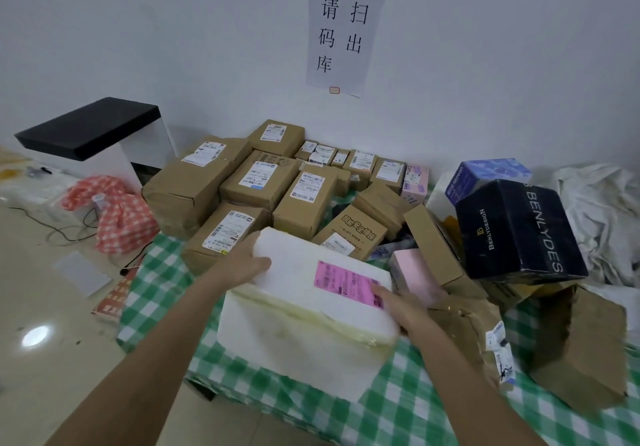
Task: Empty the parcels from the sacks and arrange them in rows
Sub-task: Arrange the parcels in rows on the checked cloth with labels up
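A white foam box (pixel 304 334) with a pink label and yellowed tape sits on the green checked cloth (pixel 398 411) in front of me. My left hand (pixel 242 262) grips its far left corner. My right hand (pixel 401 307) holds its right edge beside the label. Behind it, brown cardboard parcels (pixel 256 179) with white labels stand in rows toward the wall. On the right lies a loose heap: a black box marked BENLYDESIGN (pixel 516 231), a blue-purple box (pixel 485 175), a pink parcel (pixel 415 272) and a torn brown carton (pixel 581 348).
A white sack (pixel 602 217) lies crumpled at the far right. At left stand a black-topped white device (pixel 93 130), a red checked bag (pixel 117 213) and cables on the tiled floor (pixel 41 307). A paper notice (pixel 343 26) hangs on the wall.
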